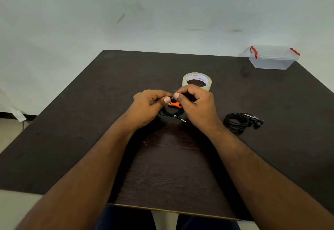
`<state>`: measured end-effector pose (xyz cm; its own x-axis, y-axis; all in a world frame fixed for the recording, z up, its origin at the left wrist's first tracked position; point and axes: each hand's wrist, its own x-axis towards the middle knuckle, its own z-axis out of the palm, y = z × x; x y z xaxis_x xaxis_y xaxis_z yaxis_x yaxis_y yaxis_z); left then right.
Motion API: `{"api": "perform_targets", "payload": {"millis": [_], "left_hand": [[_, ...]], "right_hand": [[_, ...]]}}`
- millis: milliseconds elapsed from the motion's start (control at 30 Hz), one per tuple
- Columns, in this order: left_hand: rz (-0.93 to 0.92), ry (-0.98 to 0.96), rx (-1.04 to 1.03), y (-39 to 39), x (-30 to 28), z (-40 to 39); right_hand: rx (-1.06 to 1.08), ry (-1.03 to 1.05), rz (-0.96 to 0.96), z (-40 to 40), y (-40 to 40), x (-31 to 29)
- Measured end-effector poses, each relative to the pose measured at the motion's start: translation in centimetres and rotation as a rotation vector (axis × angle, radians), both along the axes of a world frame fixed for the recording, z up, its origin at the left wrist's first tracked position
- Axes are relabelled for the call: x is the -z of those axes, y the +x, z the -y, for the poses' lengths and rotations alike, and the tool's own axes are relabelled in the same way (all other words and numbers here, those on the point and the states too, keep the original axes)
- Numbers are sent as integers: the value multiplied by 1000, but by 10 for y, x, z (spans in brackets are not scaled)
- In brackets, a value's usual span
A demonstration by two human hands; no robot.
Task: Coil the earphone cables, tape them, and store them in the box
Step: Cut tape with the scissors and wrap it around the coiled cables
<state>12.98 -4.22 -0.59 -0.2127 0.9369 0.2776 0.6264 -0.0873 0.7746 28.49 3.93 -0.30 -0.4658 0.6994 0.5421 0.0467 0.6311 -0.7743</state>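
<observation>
At the middle of the dark table, my left hand (150,103) and my right hand (195,101) meet, both pinching a coiled black earphone cable (169,113). Its jack plug (180,118) sticks out below my hands. An orange-handled object (175,104), probably small scissors, lies between and under my fingers. A roll of beige masking tape (197,81) lies flat just behind my right hand. A second black earphone coil (240,121) lies on the table to the right. The clear plastic box (273,57) with red clips stands at the far right corner, lid on.
The dark wooden table (108,121) runs to a pale wall at the back. Its front edge is near my lap, and the left edge drops to a light floor.
</observation>
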Motion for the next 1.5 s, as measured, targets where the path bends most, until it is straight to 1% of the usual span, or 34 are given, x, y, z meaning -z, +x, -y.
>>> {"api": "perform_targets", "payload": {"millis": [67,167,267,333,400,500,600,667,767,833,900,967,1067,1133,1300,1400,1500], "left_hand": [[-130,70,-49,-1,2,-1],[-229,156,-94,5,0,1],[-311,188,-164,9,2,0],[-280,192,-193,11,2,-1],[-170,195,-188,14,1,0],[-22,205,-179,19,-2,0],[168,193,-144,21,-4,0],[247,178,-152,21,-4,1],[301,176,-141,20,-3,1],[298,174,-97,21,-5,2],[199,187,-91,23,-5,2],[104,208,-132,25,-3,2],[108,235,-185,24,-1,-1],[164,225,-192,23,0,-1],[490,217,-177,26,-5,-1],[573,220,-194,25,-6,-2],[597,239,-206,26,-6,-2]], "right_hand": [[10,-128,-26,1,-3,0],[18,-315,-98,2,-8,-2],[-23,-491,-196,3,-8,-5],[-31,-544,-222,2,-6,-6],[-28,-566,-239,1,-4,-7],[-26,-548,-222,2,-3,-8],[-58,-534,-221,3,-4,-8],[-65,-516,-228,3,-3,-9],[-39,-466,-231,3,-1,-11],[-22,-444,-233,2,0,-11],[-10,-433,-222,2,0,-10],[-26,-443,-223,2,0,-9],[-65,-449,-236,2,0,-8],[-77,-425,-227,2,-1,-8],[-101,-364,-210,1,-1,-8],[-115,-303,-192,2,-1,-7],[-129,-227,-160,1,0,-4]]}}
